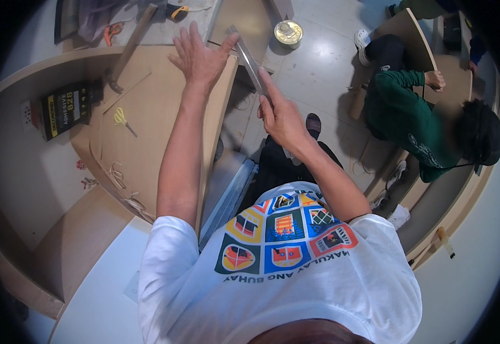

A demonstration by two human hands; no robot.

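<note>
My right hand (280,114) is closed on a long flat metal bar (247,54), which slants up toward the upper left. My left hand (201,57) has its fingers spread over the far edge of a curved light wooden panel (135,97), its thumb by the bar's far end; whether they touch, I cannot tell. On the panel lie yellow-handled scissors (122,121), thin peeled strips (118,178) and a hammer (121,63).
A black adhesive container (66,112) stands at left. A round tin (288,33) sits on the tiled floor (319,69). At right, a person in a green top (410,114) bends beside curved wooden pieces (456,74). A tape measure (176,12) lies at the top.
</note>
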